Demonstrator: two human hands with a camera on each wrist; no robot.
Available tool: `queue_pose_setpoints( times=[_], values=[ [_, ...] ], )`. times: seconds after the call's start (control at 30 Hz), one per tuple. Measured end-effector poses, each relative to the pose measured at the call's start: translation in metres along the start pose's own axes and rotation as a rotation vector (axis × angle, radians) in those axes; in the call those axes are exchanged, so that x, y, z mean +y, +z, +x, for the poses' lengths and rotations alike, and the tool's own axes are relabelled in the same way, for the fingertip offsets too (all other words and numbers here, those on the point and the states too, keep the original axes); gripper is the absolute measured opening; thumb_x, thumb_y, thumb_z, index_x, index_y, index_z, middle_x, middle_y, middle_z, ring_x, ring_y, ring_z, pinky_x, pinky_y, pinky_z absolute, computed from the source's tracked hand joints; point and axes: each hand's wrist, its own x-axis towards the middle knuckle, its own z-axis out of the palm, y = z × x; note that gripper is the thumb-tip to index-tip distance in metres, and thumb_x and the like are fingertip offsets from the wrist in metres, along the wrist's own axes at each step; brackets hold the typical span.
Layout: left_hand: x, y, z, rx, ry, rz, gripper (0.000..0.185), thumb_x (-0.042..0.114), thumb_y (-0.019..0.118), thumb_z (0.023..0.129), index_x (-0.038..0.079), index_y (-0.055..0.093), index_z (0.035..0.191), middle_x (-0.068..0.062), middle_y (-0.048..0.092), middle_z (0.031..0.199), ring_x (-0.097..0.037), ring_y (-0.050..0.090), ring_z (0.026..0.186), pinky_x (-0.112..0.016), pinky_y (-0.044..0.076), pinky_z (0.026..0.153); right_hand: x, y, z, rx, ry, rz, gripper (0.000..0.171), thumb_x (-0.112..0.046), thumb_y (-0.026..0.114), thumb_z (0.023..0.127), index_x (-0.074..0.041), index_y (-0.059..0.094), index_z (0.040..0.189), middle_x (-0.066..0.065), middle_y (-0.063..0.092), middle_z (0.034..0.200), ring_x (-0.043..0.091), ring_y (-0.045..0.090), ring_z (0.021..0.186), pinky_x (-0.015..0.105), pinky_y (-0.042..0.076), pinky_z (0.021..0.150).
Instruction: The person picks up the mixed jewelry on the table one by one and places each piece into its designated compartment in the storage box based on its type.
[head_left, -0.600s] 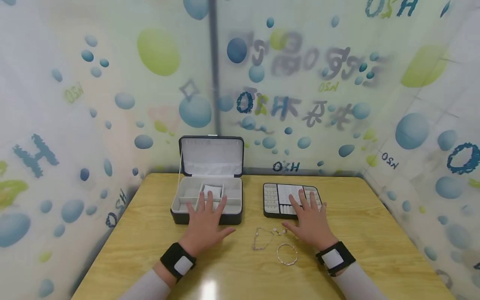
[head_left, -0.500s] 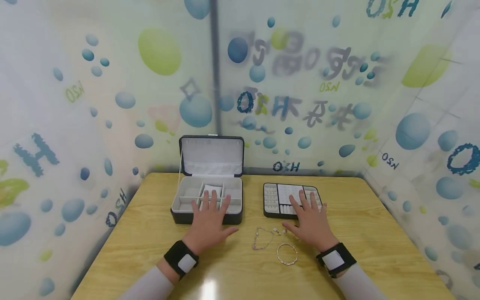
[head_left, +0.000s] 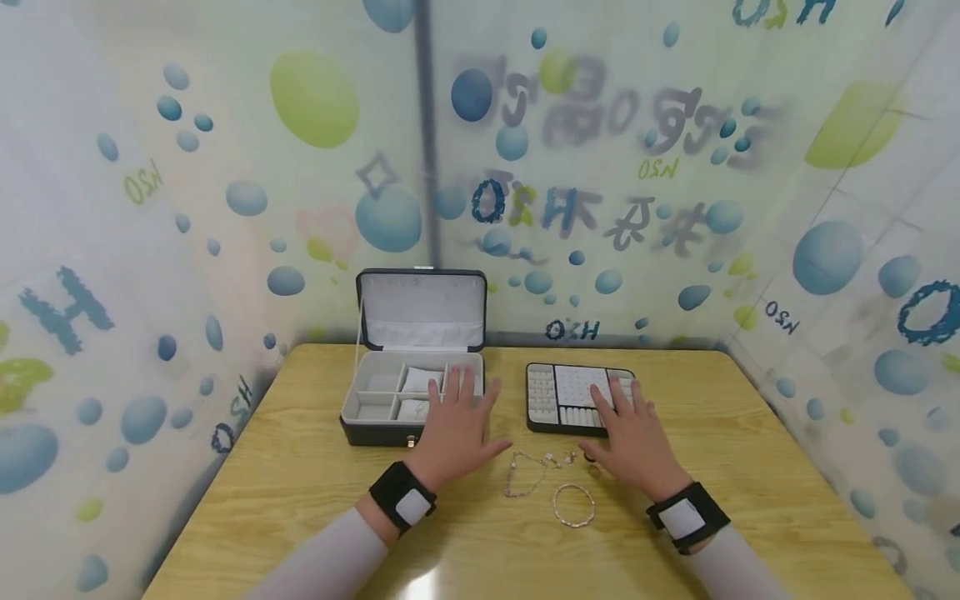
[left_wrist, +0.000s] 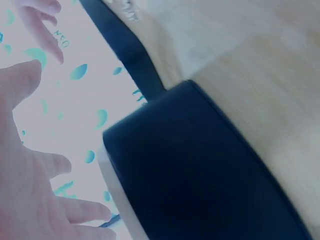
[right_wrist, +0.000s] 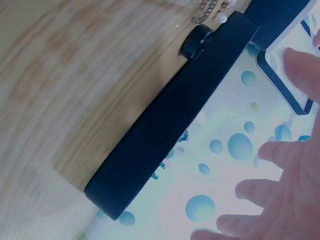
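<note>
My left hand (head_left: 453, 433), fingers spread and straight, hovers over the right front part of an open black jewelry box (head_left: 371, 433) and hides some of its compartments. White pillows (head_left: 422, 380) lie in the middle ones. Over the front right of a black jewelry tray (head_left: 542, 396) my right hand (head_left: 639, 442) spreads its fingers too, holding nothing. Near its thumb sits a dark ring (right_wrist: 194, 42), close to the tray's front side. A chain bracelet (head_left: 510, 483) and a round bangle (head_left: 573, 525) lie on the table between the hands.
The box's lid (head_left: 423, 300) stands raised at the back, held by a ribbon on its left. Patterned curtain walls (head_left: 637, 275) close in the wooden table (head_left: 285, 500) at the back and both sides.
My left hand has moved right across the box, uncovering the middle compartments and the front clasp. My right hand has shifted slightly right, and the dark ring by its thumb now shows.
</note>
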Motion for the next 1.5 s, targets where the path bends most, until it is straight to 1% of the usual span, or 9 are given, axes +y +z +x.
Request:
queue_pose_setpoints(
  times=[0.13,0.3,0.43,0.57,0.7,0.9,1.03,1.13,1.5],
  values=[
    [0.011,-0.002,0.012,-0.005,0.041,0.036,0.093,0.073,0.064,0.093,0.024,0.034,0.167,-0.03,0.031,0.17,-0.051,0.025,0.16,-0.08,0.025,0.118,0.001,-0.004,-0.002,-0.013,-0.005,0.024,0.085,-0.045,0.081,0.092,-0.001,0.048,0.157,0.035,0.034,0.166,0.064,0.031,0.15,0.07,0.043,0.112],
    [0.022,-0.003,0.025,0.013,0.128,0.101,0.086,0.065,0.07,0.093,0.025,0.041,0.164,-0.025,0.039,0.167,-0.049,0.03,0.158,-0.08,0.027,0.118,-0.004,-0.005,-0.004,-0.028,-0.01,0.019,0.064,-0.028,0.083,0.089,0.0,0.062,0.143,0.034,0.049,0.155,0.058,0.051,0.138,0.066,0.049,0.108],
    [0.032,-0.004,0.034,0.046,0.202,0.072,0.07,0.051,0.076,0.094,0.02,0.056,0.153,-0.022,0.052,0.158,-0.048,0.04,0.153,-0.07,0.037,0.119,-0.007,-0.004,-0.007,-0.013,-0.03,-0.016,0.047,-0.017,0.083,0.086,0.0,0.07,0.128,0.024,0.065,0.128,0.043,0.065,0.112,0.056,0.059,0.092],
    [0.044,-0.005,0.045,0.049,0.251,0.013,0.051,0.042,0.077,0.095,0.015,0.067,0.137,-0.015,0.065,0.138,-0.038,0.055,0.138,-0.053,0.049,0.114,-0.008,-0.005,-0.008,-0.021,-0.033,0.004,0.037,-0.016,0.085,0.085,-0.003,0.073,0.118,0.011,0.062,0.101,0.024,0.06,0.085,0.042,0.056,0.073],
    [0.056,-0.003,0.056,-0.005,0.258,-0.028,0.045,0.042,0.077,0.096,0.015,0.069,0.131,-0.007,0.068,0.125,-0.025,0.062,0.121,-0.039,0.053,0.105,-0.007,-0.003,-0.006,-0.056,-0.03,0.044,0.032,-0.015,0.085,0.086,-0.005,0.075,0.114,0.006,0.064,0.096,0.017,0.058,0.079,0.038,0.055,0.071],
    [0.07,0.011,0.072,-0.091,0.25,-0.062,0.034,0.033,0.081,0.093,0.013,0.075,0.119,-0.003,0.071,0.108,-0.02,0.067,0.102,-0.033,0.055,0.093,-0.008,-0.001,-0.004,-0.092,-0.036,0.074,0.027,-0.017,0.084,0.088,-0.006,0.076,0.111,0.006,0.066,0.095,0.016,0.061,0.078,0.039,0.056,0.071],
    [0.079,0.021,0.079,-0.096,0.247,-0.081,0.015,0.017,0.081,0.089,0.014,0.077,0.103,0.0,0.073,0.097,-0.016,0.068,0.09,-0.03,0.055,0.082,-0.008,-0.001,-0.002,-0.093,-0.037,0.088,0.021,-0.015,0.082,0.088,-0.005,0.076,0.105,0.005,0.066,0.09,0.016,0.059,0.074,0.038,0.054,0.068],
    [0.083,0.024,0.08,-0.098,0.249,-0.079,0.01,0.01,0.079,0.091,0.014,0.076,0.099,0.0,0.075,0.095,-0.015,0.069,0.088,-0.029,0.057,0.079,-0.009,0.0,-0.001,-0.098,-0.031,0.105,0.019,-0.015,0.081,0.088,-0.005,0.077,0.104,0.004,0.065,0.089,0.016,0.058,0.074,0.037,0.053,0.068],
    [0.083,0.035,0.076,-0.059,0.205,0.031,0.01,0.009,0.072,0.097,0.018,0.077,0.094,0.001,0.077,0.093,-0.015,0.073,0.089,-0.031,0.059,0.081,-0.011,0.006,0.002,-0.099,-0.078,0.162,0.012,-0.01,0.08,0.088,-0.007,0.077,0.099,0.003,0.068,0.088,0.015,0.062,0.079,0.037,0.055,0.072]
  ],
)
